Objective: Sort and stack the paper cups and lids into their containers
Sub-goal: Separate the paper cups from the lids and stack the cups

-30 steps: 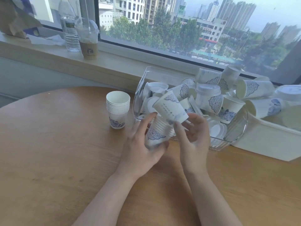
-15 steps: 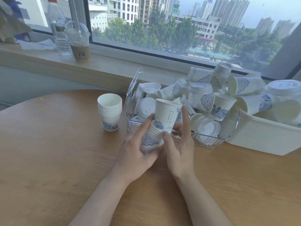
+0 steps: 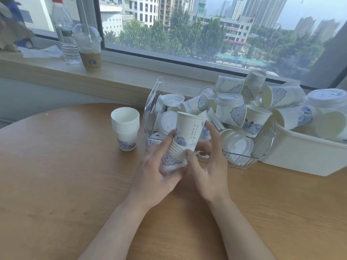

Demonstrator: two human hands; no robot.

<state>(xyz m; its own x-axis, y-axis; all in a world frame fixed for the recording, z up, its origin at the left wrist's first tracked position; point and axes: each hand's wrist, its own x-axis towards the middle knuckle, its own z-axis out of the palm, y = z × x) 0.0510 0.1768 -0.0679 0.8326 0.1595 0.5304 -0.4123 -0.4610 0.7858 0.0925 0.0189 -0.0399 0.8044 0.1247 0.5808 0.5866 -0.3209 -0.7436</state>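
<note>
Wood-grain brown, the round table (image 3: pixel 56 184) filled the lower part of the frame, and both bare forearms rose from the bottom edge toward its centre. The left hand (image 3: pixel 159 171) curled its fingers and thumb round the base of a short nested stack of white paper cups with blue pattern (image 3: pixel 174 156), held tilted just above the tabletop. The right hand (image 3: pixel 208 166) pinched the topmost white paper cup with a blue flower and small printed script (image 3: pixel 188 130), its thumb on the near side and a forefinger against the far rim; this cup sat partly inside the stack, mouth upward.

Left of the hands, a second, taller stack of white paper cups (image 3: pixel 125 128) stood upright on the table, apart from everything else. Directly behind the hands sat a clear ribbed plastic bin (image 3: pixel 262 147) holding a jumble of white plastic lids (image 3: pixel 238 145) and loose patterned cups (image 3: pixel 234 111), some capped. Touching it at the right of the frame was a white plastic tub (image 3: pixel 300 156), also heaped with cups lying on their sides.

On the windowsill in the upper left stood a clear water bottle (image 3: pixel 64 34) and, just beside it, a domed iced-drink cup with a straw (image 3: pixel 90 49).
</note>
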